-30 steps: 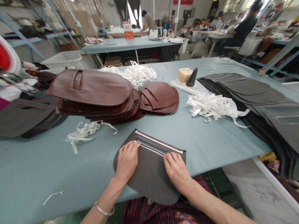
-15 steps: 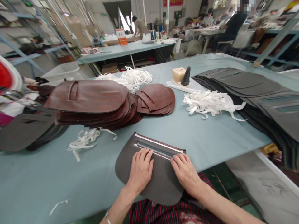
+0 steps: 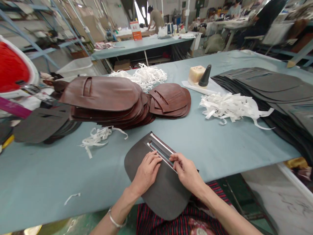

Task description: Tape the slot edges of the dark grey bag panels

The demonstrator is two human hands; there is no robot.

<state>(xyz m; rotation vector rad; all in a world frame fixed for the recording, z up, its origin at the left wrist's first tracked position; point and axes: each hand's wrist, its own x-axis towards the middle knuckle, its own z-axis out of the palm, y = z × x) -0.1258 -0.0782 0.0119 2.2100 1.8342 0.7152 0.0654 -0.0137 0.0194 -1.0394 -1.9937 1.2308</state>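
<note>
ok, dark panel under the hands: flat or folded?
Flat: the dark panel lies spread on the table, its rounded end overhanging the near edge.

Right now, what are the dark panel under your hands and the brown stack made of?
The panel looks like leather seen from its matte grey, suede-like back, with white strips along its slot. The brown stack looks like smooth leather with a slight sheen and creased grain; either could be synthetic.

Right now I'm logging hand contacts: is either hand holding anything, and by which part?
Left hand presses flat on the dark leather piece. Right hand seems to pinch the white strip beside its slot.
</note>
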